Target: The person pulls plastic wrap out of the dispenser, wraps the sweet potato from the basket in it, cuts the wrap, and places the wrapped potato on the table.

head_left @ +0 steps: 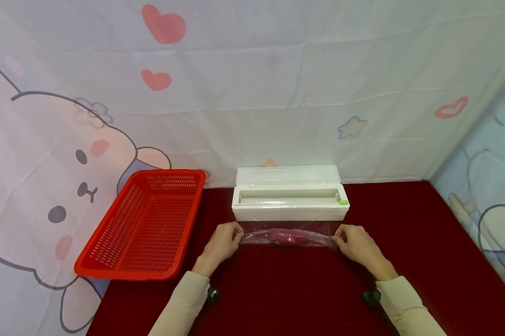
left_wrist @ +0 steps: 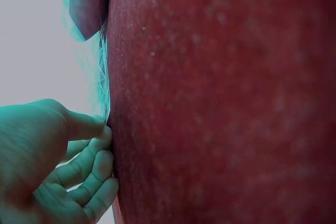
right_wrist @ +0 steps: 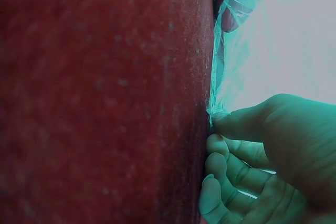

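A reddish-purple, elongated item (head_left: 288,236) lies on the dark red tabletop, wrapped in clear plastic wrap (head_left: 258,237); its exact kind is hard to tell through the film. At the wrap's left end, my left hand (head_left: 222,243) pinches the film between thumb and fingertips. My right hand (head_left: 359,246) pinches the opposite end in the same way. Both wrist views show the gathered film running from the fingertips toward the wrapped item. Just behind sits a white wrap dispenser box (head_left: 290,214), its clear lid (head_left: 288,175) raised and a green slide cutter (head_left: 343,202) at its right end.
A red plastic basket (head_left: 151,274) with slotted walls stands to the left on the table (head_left: 286,298). Behind the table hangs a printed cloth (head_left: 244,84), close to the back of the dispenser box. Another cloth side closes off the right.
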The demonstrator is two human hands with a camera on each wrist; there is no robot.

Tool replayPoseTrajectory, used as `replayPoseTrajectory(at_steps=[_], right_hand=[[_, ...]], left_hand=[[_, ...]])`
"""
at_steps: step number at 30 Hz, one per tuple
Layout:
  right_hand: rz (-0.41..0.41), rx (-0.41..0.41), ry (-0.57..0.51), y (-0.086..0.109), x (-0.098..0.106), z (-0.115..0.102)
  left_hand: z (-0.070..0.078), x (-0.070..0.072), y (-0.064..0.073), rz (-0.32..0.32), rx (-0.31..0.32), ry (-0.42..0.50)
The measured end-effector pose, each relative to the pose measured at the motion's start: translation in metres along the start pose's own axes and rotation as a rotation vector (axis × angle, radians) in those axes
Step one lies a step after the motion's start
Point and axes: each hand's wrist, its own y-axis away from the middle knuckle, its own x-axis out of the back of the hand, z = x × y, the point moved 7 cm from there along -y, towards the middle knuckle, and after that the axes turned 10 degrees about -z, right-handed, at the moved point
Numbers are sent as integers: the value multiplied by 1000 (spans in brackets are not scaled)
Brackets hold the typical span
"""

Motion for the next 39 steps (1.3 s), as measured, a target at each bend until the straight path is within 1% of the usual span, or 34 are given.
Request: replayPoseTrajectory(at_steps=[8, 13, 23, 27, 33, 36, 39], right_hand=[[3, -2, 4, -1, 0, 1], [9, -6, 11, -1, 0, 3], [25, 17, 3, 1, 3, 3], [29, 18, 0, 2, 5, 2], [42, 35, 9, 3, 7, 3], [31, 26, 2, 3, 7, 4], [17, 9, -5, 4, 7, 6]], left_hand=[[-3, 1, -3, -21, 46, -13], [-4, 2, -3, -15, 39, -5], [-7, 7, -3, 17, 38, -18], [-8, 8, -2, 14, 54, -13], [-7, 9, 0, 5, 59, -20], [-8, 9, 0, 6, 68, -21], [-7, 11, 0, 14, 61, -26]])
